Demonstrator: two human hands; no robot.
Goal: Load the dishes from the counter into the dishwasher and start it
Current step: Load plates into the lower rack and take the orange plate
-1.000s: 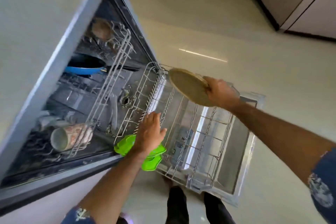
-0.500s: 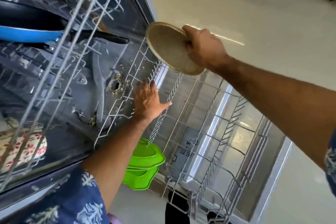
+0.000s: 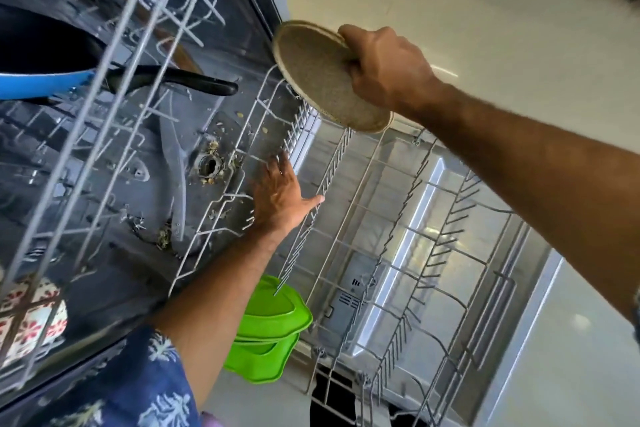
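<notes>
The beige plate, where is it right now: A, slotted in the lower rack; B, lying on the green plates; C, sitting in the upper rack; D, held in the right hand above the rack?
D: the right hand grips the beige plate by its rim, above the lower rack, not yet slotted.

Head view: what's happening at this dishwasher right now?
A person is loading the dishwasher. The right hand grips a round beige plate by its edge, holding it tilted above the pulled-out lower rack, not yet slotted in. The left hand lies open on the rack's wires. Green plates already stand at the rack's near end, and a blue pan and a patterned mug sit in the upper rack.
</notes>
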